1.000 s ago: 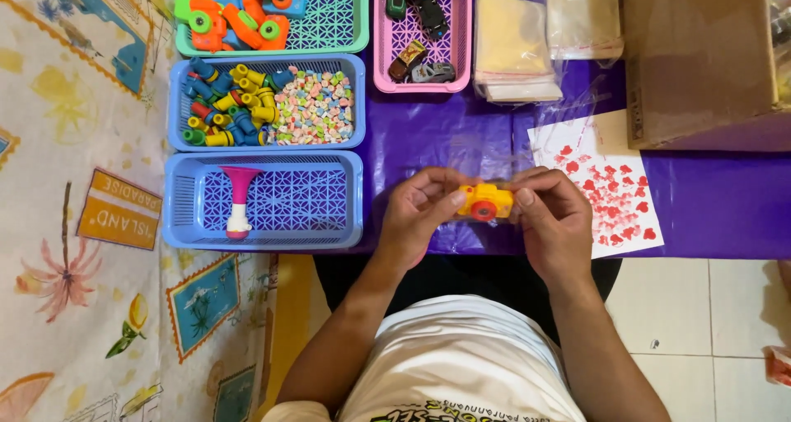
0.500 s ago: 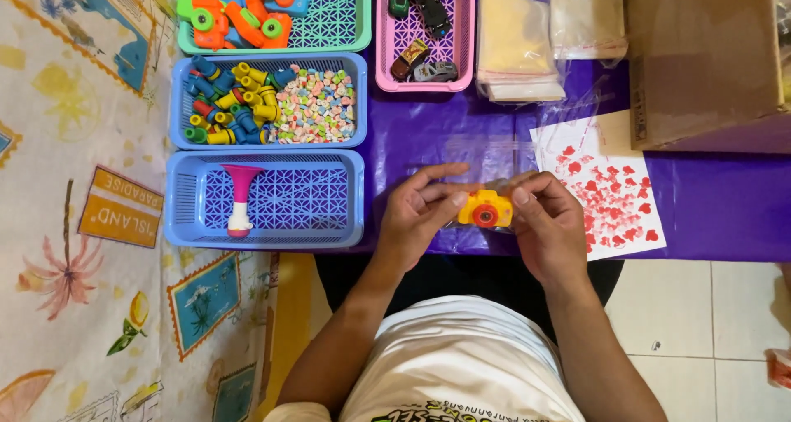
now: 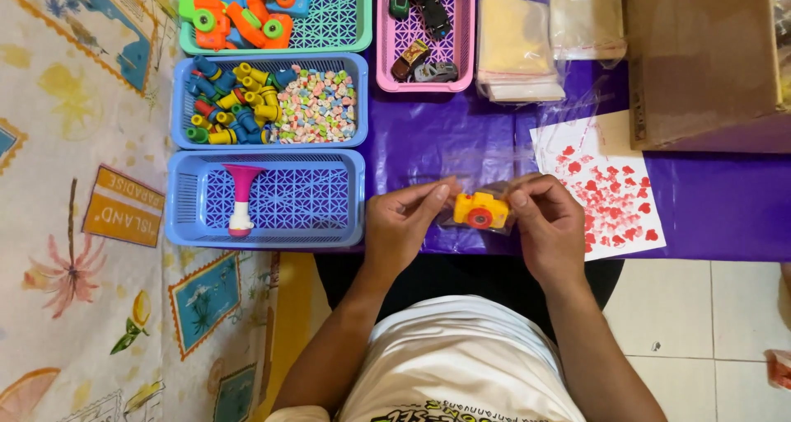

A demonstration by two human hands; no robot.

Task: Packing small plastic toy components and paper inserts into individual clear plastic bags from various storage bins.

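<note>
Right hand: fingers pinched on a small yellow toy camera with an orange-red lens ring; thumb on its right edge. The toy sits inside a clear plastic bag, which spreads up and away from the fingers over the purple desk.

Left hand: just left of the toy. Fingers drawn together, tips at the bag's left edge; whether they grip the film or only touch it, cannot tell.

Beyond the right fingers, to their right: white sheet printed with red hearts, lying flat on the desk. Farther out, a brown cardboard box.

Straight ahead of the fingers: stack of clear bags with tan inserts and a pink basket holding toy cars.

Left of the left fingers: blue basket holding one pink-and-white toy horn, lying along its left part. Beyond it, a second blue basket with coloured whistle-like pieces on the left and pastel beads on the right. Farthest, a green basket with orange and green toys.
</note>
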